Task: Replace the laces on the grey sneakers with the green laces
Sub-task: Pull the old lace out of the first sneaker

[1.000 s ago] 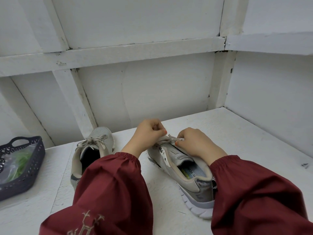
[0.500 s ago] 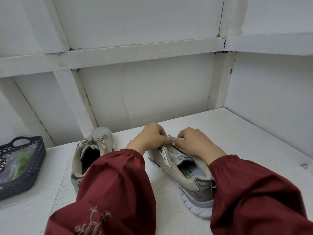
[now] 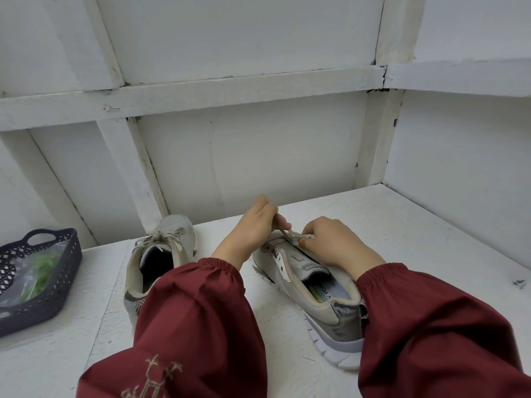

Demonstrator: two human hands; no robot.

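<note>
Two grey sneakers sit on the white table. The right sneaker lies in front of me, heel toward me. My left hand pinches its beige lace and holds the strand taut, up and away from the eyelets. My right hand presses on the tongue and upper of the same shoe. The left sneaker stands beside it, its beige lace tied in a bow. Green laces lie in a clear bag inside the dark basket at the far left.
White panelled walls close off the back and right side of the table. My red sleeves cover the near part of the left sneaker and the table's front.
My left hand has lifted away from the shoe, drawing the lace strand up and out. My right hand has stayed on the sneaker's upper.
</note>
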